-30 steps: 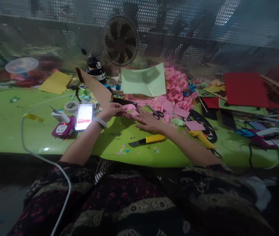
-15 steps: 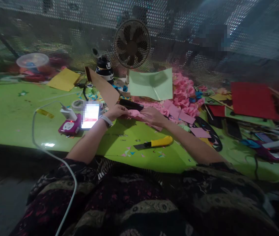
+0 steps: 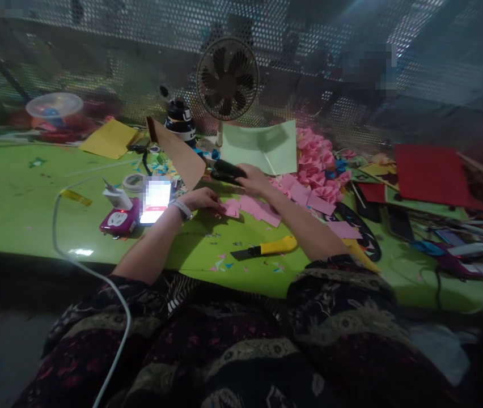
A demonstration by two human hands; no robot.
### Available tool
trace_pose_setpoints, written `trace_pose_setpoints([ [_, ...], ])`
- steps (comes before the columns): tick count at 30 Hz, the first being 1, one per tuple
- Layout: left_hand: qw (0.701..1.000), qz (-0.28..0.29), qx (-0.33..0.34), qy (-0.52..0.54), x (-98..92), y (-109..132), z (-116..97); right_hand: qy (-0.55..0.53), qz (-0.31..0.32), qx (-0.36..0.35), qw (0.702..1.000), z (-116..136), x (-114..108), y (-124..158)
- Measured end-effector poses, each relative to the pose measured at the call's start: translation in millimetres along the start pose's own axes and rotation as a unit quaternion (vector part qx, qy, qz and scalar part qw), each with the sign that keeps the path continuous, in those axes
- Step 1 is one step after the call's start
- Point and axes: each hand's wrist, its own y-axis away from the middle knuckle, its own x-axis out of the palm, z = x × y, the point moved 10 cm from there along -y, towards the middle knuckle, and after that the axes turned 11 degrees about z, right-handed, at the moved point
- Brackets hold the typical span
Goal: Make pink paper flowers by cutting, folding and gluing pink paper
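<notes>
Hands (image 3: pixel 204 199) on pink paper (image 3: pixel 231 207), black stapler (image 3: pixel 227 169) perhaps

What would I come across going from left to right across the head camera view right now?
Clear plastic tub, purple power socket, lit phone, left hand, small pink paper piece, right hand, heap of pink paper flowers, large red sheet.

The pink slips (image 3: pixel 233 207), green sheet (image 3: pixel 258 144) and red sheet (image 3: pixel 431 174) are matt paper. The black tool (image 3: pixel 227 170) looks smooth; the knife (image 3: pixel 262 249) has a plastic handle (image 3: pixel 282 245) and a smooth metal blade (image 3: pixel 244 254). The tabletop (image 3: pixel 7 198) is smooth and glossy, the wall (image 3: pixel 292 51) perforated metal, the socket (image 3: pixel 116 222) plastic, the sleeves (image 3: pixel 343 283) matt cloth
</notes>
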Motion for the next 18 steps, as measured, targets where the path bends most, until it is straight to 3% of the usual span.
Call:
trace_pose_setpoints([
  [3, 0.998, -0.055, -0.022, -0.036, -22.9, 2.4, 4.6, -0.031, -0.014, 0.024, 0.999, -9.0, -27.1, 36.3],
  [5, 0.992, -0.111, -0.041, -0.046, -40.4, 4.9, 9.6, -0.085, 0.02, 0.023, 0.996, -9.0, -29.5, 64.7],
  [10, 0.986, -0.167, -0.02, 0.003, -49.7, 5.7, 11.0, -0.161, 0.186, 0.062, 0.967, -1.9, 17.3, 121.3],
  [14, 0.983, -0.177, 0.002, 0.053, -47.3, 4.3, 11.1, -0.045, 0.168, 0.023, 0.984, 3.9, 28.8, 121.3],
  [18, 0.983, -0.167, 0.015, 0.077, -46.5, 0.9, 12.9, 0.021, 0.121, 0.057, 0.991, -19.3, 20.8, 106.9],
])
